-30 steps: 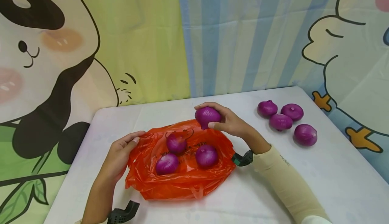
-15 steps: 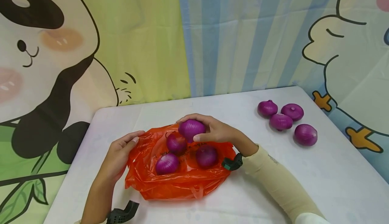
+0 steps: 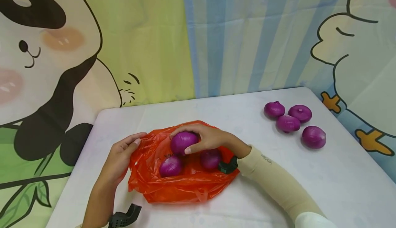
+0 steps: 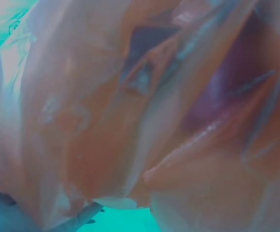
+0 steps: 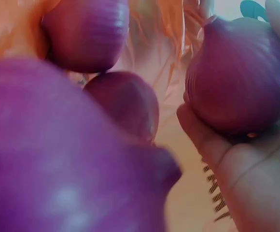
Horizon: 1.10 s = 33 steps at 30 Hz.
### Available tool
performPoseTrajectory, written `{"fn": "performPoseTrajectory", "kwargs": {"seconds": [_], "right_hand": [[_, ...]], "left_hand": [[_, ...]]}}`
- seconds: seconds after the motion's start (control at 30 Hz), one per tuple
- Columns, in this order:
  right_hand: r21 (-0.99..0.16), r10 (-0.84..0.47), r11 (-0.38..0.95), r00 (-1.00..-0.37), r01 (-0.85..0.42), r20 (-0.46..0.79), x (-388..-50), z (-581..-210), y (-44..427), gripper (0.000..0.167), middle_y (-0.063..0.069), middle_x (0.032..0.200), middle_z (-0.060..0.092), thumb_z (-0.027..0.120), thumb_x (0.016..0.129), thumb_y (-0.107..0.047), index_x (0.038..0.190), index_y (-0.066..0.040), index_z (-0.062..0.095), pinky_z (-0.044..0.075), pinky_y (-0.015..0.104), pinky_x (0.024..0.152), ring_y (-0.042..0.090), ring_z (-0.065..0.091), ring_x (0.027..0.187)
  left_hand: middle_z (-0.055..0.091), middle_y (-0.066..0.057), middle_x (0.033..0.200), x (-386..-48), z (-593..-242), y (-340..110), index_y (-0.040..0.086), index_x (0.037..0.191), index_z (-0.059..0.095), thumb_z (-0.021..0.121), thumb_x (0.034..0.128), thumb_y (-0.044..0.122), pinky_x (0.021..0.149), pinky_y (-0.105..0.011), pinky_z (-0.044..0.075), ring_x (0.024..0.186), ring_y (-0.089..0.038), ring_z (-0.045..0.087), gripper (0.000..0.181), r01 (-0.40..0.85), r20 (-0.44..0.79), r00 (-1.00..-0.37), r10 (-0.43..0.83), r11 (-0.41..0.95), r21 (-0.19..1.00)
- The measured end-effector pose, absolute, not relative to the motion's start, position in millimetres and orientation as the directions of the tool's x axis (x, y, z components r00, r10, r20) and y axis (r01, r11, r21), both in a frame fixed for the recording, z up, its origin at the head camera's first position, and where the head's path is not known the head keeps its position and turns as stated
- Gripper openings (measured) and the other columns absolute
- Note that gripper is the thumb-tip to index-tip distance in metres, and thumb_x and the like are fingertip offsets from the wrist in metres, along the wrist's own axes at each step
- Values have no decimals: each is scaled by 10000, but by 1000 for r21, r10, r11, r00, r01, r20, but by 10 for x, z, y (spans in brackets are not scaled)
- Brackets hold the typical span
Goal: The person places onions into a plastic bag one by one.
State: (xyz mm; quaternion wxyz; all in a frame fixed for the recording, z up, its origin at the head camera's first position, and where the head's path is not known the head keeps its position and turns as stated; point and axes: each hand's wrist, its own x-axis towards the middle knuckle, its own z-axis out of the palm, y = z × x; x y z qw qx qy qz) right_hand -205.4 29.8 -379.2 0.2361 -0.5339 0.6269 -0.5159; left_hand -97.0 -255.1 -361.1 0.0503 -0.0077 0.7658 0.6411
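My right hand [image 3: 208, 138] grips a purple onion [image 3: 183, 143] over the mouth of a red plastic bag [image 3: 173, 192]. In the right wrist view that held onion [image 5: 241, 77] sits between thumb and fingers, apart from the others. Inside the bag lie an onion [image 3: 171, 166] at the front left and another [image 3: 210, 158] at the right, partly under my right hand. A third onion [image 5: 125, 104] shows in the right wrist view; from the head it is hidden. My left hand [image 3: 122, 157] pinches the bag's left rim. Bag plastic [image 4: 91, 116] fills the left wrist view.
Several more purple onions [image 3: 288, 123] lie grouped on the white table [image 3: 253, 200] at the back right. A printed curtain [image 3: 154, 42] hangs behind the table's far edge. Each wrist carries a dark camera mount [image 3: 228, 166].
My right hand has carried the held onion left and downward, from the bag's back right rim to over its middle. My left hand stays at the bag's left rim.
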Motion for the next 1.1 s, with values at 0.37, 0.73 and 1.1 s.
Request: {"fn": "performPoseTrajectory", "kwargs": {"seconds": [0.37, 0.73, 1.1], "right_hand": [[-922, -915, -13, -368, -386, 167, -2079, -3955, 343, 580, 69, 1447, 464, 734, 872, -135, 1401, -101, 499, 513, 364, 926, 186, 545, 1183], [-910, -929, -18, -329, -415, 168, -2096, -4001, 383, 600, 142, 1404, 490, 721, 878, -134, 1415, -49, 468, 345, 503, 1083, 293, 452, 1299], [-914, -910, -76, -348, -399, 227, -2084, -3951, 451, 526, 232, 1385, 477, 671, 911, -72, 1385, 25, 467, 332, 588, 1058, 380, 446, 1292]], "left_hand": [[518, -146, 1350, -974, -3640, -2552, 15, 1407, 475, 482, 1032, 318, 893, -261, 505, 1127, -133, 592, 483, -60, -73, -995, 65, 180, 982], [501, -160, 1373, -967, -3626, -2529, 17, 1414, 468, 473, 1036, 300, 898, -255, 501, 1143, -136, 579, 473, -72, -84, -995, 60, 180, 981], [504, -154, 1368, -972, -3632, -2532, 17, 1416, 467, 473, 1037, 293, 895, -250, 502, 1135, -123, 581, 469, -78, -89, -994, 56, 179, 981]]}}
